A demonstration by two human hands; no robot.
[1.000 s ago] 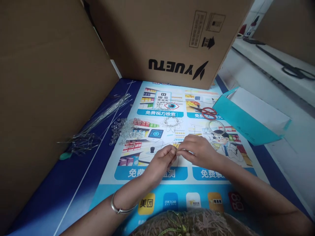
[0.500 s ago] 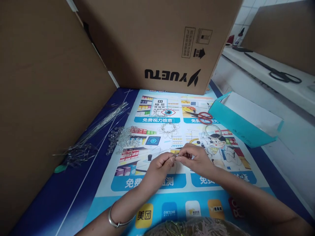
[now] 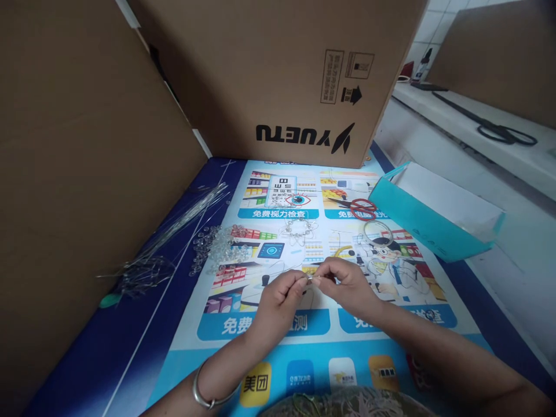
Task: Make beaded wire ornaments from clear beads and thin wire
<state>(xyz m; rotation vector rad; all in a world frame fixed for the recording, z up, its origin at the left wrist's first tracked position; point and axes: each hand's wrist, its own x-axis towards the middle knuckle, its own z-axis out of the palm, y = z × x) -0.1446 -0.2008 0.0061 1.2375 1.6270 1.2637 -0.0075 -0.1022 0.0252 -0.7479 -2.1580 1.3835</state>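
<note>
Over the printed sheet, my left hand (image 3: 284, 294) and my right hand (image 3: 343, 285) meet fingertip to fingertip. Both are pinched on a thin piece of wire (image 3: 310, 278), mostly hidden by the fingers. Just beyond them lies a ring of clear beads with wire loops (image 3: 299, 227). A pile of clear beads (image 3: 221, 246) spreads to the left of my hands. Farther left is a bundle of thin wires (image 3: 178, 223), its near end a tangle with a green tip. A silver bangle circles my left wrist.
Red-handled scissors (image 3: 363, 209) and a roll of clear tape or wire (image 3: 378, 233) lie right of the bead ring. A turquoise open box (image 3: 430, 214) stands at the right. Cardboard (image 3: 282, 75) walls the back and left. Black scissors (image 3: 499, 130) rest on a ledge.
My hands stay nearly in place, and a little more of the wire shows between the fingertips. The view has shifted slightly.
</note>
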